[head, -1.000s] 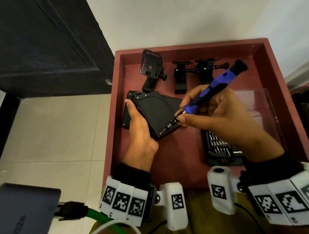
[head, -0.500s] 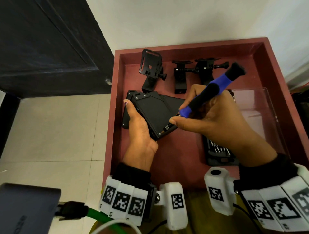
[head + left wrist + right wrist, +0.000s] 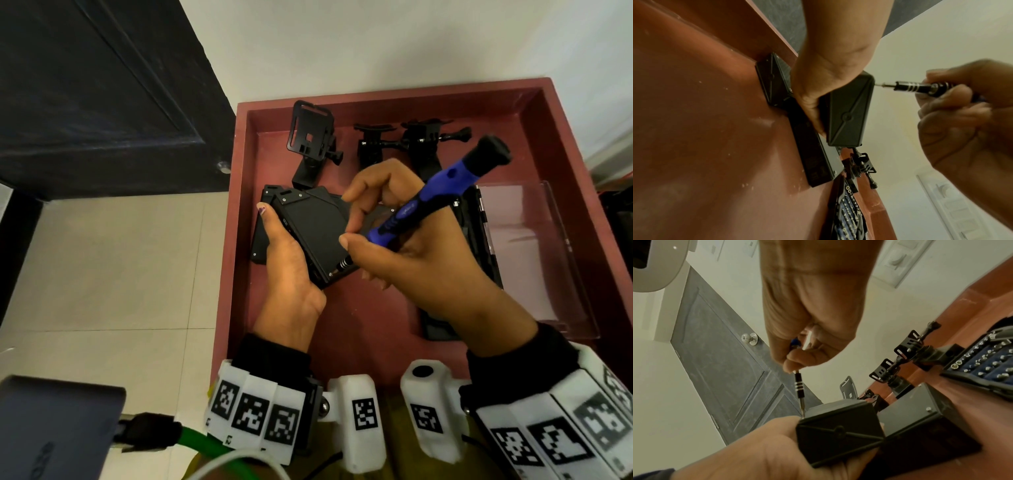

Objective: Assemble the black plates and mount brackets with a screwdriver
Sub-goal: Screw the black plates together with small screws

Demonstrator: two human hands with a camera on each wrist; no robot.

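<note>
My left hand (image 3: 287, 260) grips a black plate (image 3: 315, 233) by its left edge and holds it tilted above the red tray (image 3: 342, 329). My right hand (image 3: 411, 253) holds a blue and black screwdriver (image 3: 438, 198); its tip sits on the plate's near corner. From the left wrist view, the bit (image 3: 906, 86) meets the plate (image 3: 849, 110) at its upper edge. In the right wrist view the shaft (image 3: 799, 386) comes down onto the plate (image 3: 838, 433). Other black plates (image 3: 260, 240) lie on the tray under the held one.
Three black mount brackets (image 3: 311, 137) (image 3: 371, 144) (image 3: 424, 140) stand at the tray's far side. A bit case (image 3: 479, 246) lies under my right hand, with a clear lid (image 3: 527, 253) to its right. A dark door (image 3: 96, 96) is at the left.
My right hand has shifted left and its fingers have re-gripped the handle, tilting the screwdriver lower. The tip stays at the plate's near corner. The left hand holds still.
</note>
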